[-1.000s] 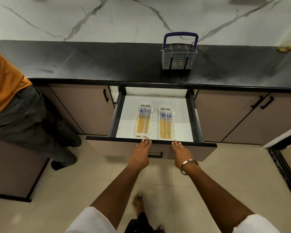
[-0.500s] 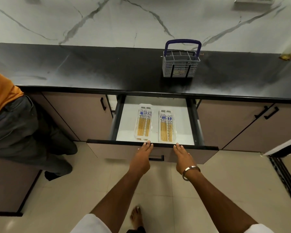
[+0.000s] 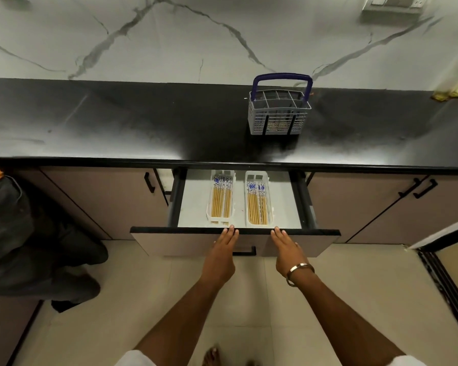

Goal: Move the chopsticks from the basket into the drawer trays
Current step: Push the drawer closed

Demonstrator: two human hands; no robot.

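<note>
A grey cutlery basket (image 3: 278,120) with a blue handle stands on the black counter, with no chopsticks showing above its rim. Below it the drawer (image 3: 236,235) is partly open. Inside lie two white trays, the left tray (image 3: 209,204) and the right tray (image 3: 270,206), each filled with several yellow chopsticks (image 3: 221,200) with blue-and-white tops. My left hand (image 3: 224,245) and my right hand (image 3: 284,245) lie flat against the drawer front, fingertips at its top edge, holding nothing. A metal bangle sits on my right wrist.
A person in dark trousers and an orange top (image 3: 24,233) stands close at the left, by the cabinets. Closed cabinet doors (image 3: 376,204) flank the drawer. The black counter (image 3: 117,122) runs the full width. A dark door track (image 3: 450,291) lies on the floor at right.
The drawer has slid inward under both hands, so less of its inside shows. The view has tilted up and moved closer to the counter.
</note>
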